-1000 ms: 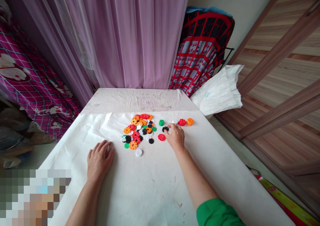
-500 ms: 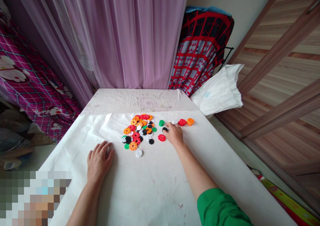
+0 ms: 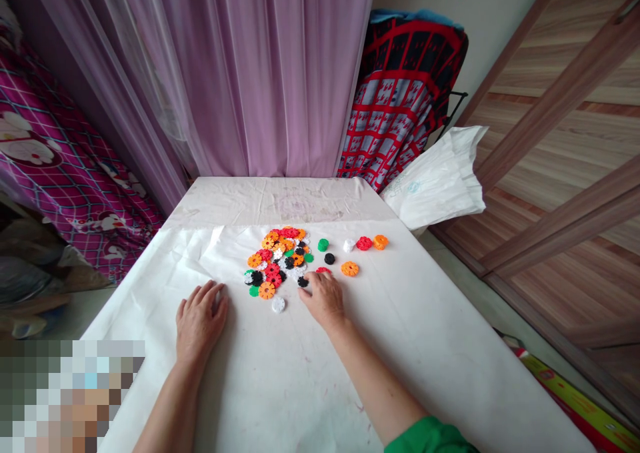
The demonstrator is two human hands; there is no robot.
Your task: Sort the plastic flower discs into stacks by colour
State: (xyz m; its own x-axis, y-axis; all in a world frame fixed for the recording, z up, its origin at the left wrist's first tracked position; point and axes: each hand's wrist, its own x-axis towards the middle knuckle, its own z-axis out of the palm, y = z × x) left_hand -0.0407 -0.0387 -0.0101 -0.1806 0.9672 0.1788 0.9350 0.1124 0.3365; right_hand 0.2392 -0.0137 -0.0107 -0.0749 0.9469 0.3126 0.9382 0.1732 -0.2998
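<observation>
My left hand [image 3: 199, 319] lies flat on the white table, fingers stretched out and nothing in it. To its right is a heap of notched plastic discs in orange, red, black, white and green, including a red disc [image 3: 273, 280] and an orange disc [image 3: 267, 291]. At the heap's right edge, the thumb and forefinger of my right hand [image 3: 326, 301] close on a black disc [image 3: 303, 281] that is still at table level. Partly hidden behind those fingers is a red disc [image 3: 323, 270]. A white disc [image 3: 279, 305] lies nearest me.
Right of the heap stand small stacks: green [image 3: 323, 245], black [image 3: 329, 259], white [image 3: 349, 245], red [image 3: 364, 243] and orange [image 3: 381, 242]. An orange disc pile [image 3: 350, 268] sits closer. A white bag [image 3: 435, 179] leans at the table's right edge.
My right hand has moved left and nearer, from the black stack to the black disc by the heap. The white stack and orange pile it covered now show. My left hand stays put.
</observation>
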